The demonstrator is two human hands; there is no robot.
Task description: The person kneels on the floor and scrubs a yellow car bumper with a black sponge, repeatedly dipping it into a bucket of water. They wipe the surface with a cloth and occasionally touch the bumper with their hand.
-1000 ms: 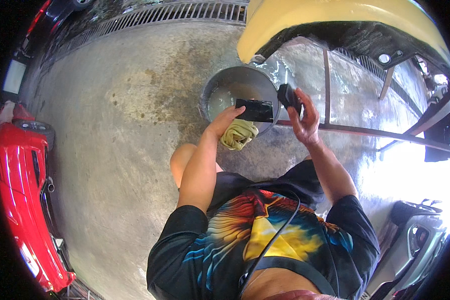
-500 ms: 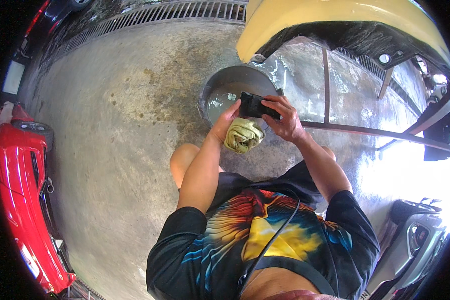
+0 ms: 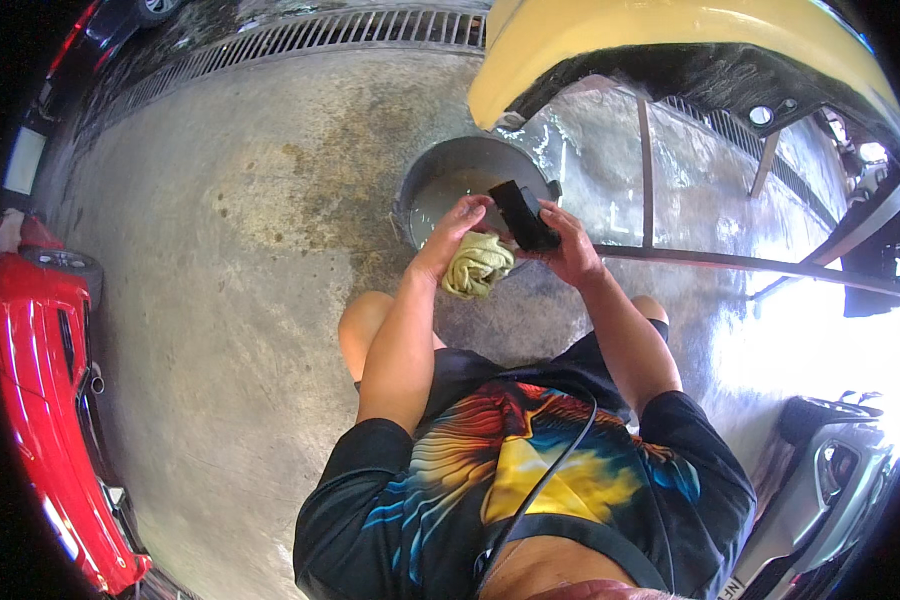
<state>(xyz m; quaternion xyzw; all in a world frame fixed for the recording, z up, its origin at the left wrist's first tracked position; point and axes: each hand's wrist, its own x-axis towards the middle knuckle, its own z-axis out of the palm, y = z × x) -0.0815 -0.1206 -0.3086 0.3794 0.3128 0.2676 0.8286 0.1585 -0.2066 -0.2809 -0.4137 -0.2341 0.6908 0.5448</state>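
Note:
A black rectangular block (image 3: 523, 217) is tilted over a dark round bucket (image 3: 435, 160) of cloudy water. My right hand (image 3: 573, 247) grips the block along its right side, thumb and fingers around its edge. A crumpled yellow-green cloth (image 3: 478, 266) hangs bunched beneath my left hand (image 3: 454, 237), which is closed on it. The left fingertips come near the block's left side, and I cannot make out whether they touch it. Both hands are above the bucket's near part.
A yellow car bumper (image 3: 570, 40) sits at the upper right above a metal stand (image 3: 710, 258). At left is a red car (image 3: 45, 370), at lower right a grey one (image 3: 810, 490). A drain grate (image 3: 340, 33) crosses the wet, stained concrete floor at the far side.
The block has turned from nearly level to a steep slant. My right fingers have shifted from its top to its right side. My left hand and the cloth have moved slightly left.

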